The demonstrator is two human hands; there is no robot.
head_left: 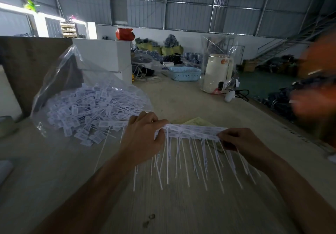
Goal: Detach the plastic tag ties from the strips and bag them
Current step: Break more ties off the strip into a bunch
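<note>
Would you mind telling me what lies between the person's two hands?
In the head view, the strip of white tag ties spans from the left hand to the right hand, both pinching its ends, tails hanging toward the table.

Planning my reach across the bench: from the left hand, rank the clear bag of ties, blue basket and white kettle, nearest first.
From the left hand:
1. Clear bag of ties, just left.
2. Blue basket, farther back.
3. White kettle, back right, only slightly beyond the basket.
</note>
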